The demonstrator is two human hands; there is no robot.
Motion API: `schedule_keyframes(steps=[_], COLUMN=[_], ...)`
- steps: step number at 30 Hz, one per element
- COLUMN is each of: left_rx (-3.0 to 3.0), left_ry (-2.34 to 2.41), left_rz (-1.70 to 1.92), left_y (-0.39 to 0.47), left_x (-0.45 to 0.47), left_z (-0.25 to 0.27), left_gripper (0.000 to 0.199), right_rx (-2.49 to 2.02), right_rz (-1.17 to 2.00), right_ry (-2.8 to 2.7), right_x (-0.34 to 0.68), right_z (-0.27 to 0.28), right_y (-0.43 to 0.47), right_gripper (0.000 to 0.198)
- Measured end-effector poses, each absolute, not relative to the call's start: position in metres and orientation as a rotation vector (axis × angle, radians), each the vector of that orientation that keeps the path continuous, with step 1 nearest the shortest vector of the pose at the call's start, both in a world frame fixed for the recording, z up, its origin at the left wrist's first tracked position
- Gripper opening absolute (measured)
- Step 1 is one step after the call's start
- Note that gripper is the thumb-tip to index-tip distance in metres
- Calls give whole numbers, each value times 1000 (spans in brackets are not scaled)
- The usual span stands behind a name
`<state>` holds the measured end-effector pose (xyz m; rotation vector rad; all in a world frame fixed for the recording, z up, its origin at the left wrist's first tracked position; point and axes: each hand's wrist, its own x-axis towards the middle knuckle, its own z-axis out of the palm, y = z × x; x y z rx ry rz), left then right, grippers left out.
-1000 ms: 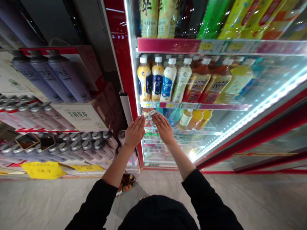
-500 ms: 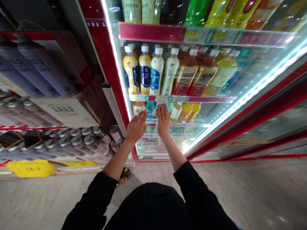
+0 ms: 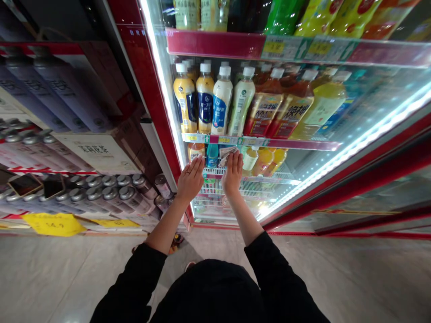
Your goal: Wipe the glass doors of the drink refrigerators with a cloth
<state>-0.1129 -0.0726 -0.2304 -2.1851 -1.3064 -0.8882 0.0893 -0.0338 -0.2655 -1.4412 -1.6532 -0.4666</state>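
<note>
My left hand (image 3: pixel 190 178) lies with its fingers stretched out and close together against the glass front of a lit drinks fridge (image 3: pixel 245 185), near its left frame. A ring shows on one finger. To its right, my right hand (image 3: pixel 232 174) presses a crumpled white cloth (image 3: pixel 226 153) under its fingers, just below a shelf edge strip (image 3: pixel 262 142). Whether the cloth is fabric or paper I cannot tell. Behind the glass, near my hands, are a blue-green bottle (image 3: pixel 212 155) and an orange-capped-off bottle top portion (image 3: pixel 195 149), partly hidden by my left fingers.
Rows of bottled drinks (image 3: pixel 220 105) stand on the fridge shelves. On the left, a rack holds purple bottles (image 3: pixel 67 87) and several silver-topped cans (image 3: pixel 109 195), with a yellow price tag (image 3: pixel 54 224) below. A red door frame (image 3: pixel 336 202) runs along the right. Grey floor (image 3: pixel 353 273) lies beneath.
My right hand and the cloth have shifted slightly right and down on the glass. My left hand has moved slightly down. The camera view has shifted a little.
</note>
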Motion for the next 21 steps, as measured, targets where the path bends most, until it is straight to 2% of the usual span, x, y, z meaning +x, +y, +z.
schedule_keyframes(steps=[4,8,12,16,21], left_rx=[-2149,-2086,-2127,-2060,-2091], left_ry=[-1325,-1285,-1241,-1283,-1249], left_rz=[-899,-932,-910,-938,-865], left_y=[-75,-78,-81,-79,-70], left_x=[-128,-151,-171,-182,-193], left_z=[-223,-211,-196,-186,-195], left_gripper=[86,85,84,81,71], right_rx=[-1324,-1196,-1221,-1283,-1189], right_rz=[-476,-479,-444,-452,-480], right_ry=[-1875,-2072,-1953,-1769,-1966], right_x=[65,83,92,51,1], right_z=[-248,-251,-256,-239,-213], right_y=[-33,-41,-42,-33,-28], right_gripper=[63,58,63,65,61])
